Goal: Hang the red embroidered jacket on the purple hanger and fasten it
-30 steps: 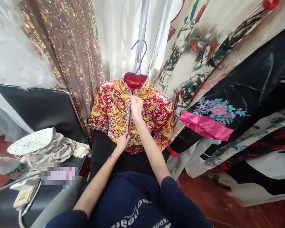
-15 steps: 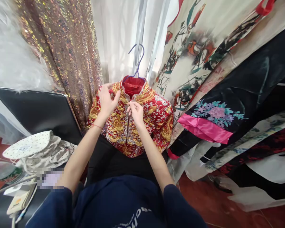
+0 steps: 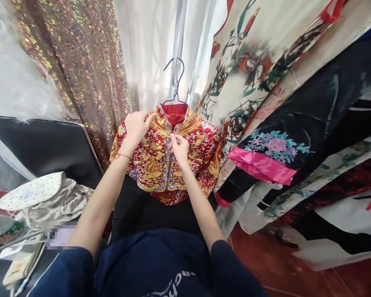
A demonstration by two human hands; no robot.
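Note:
A short red jacket (image 3: 154, 165) with gold and silver embroidery hangs in front of me on a purple wire hanger (image 3: 177, 93), its hook bare at the top. Its stand collar spreads apart at the neck, showing red lining. Below runs a dark front zipper (image 3: 168, 173). My left hand (image 3: 136, 128) is over the jacket's left-side shoulder, thumb in front and fingertips hidden behind the edge. At the top of the zipper, just under the collar, my right hand (image 3: 179, 149) pinches the jacket front. Whether the zip pull lies between those fingers I cannot make out.
Patterned garments (image 3: 241, 62) and a black sleeve with a pink cuff (image 3: 262, 165) hang close on the right. A sequined fabric (image 3: 80, 53) hangs at left. Below it are a black chair back (image 3: 40, 144), a spotted white cloth item (image 3: 34, 192) and a cable. Red tiles (image 3: 266, 255) cover the floor.
My left hand has settled over the jacket shoulder, its fingertips now out of sight. My right hand stays pinched near the collar. The view has shifted slightly.

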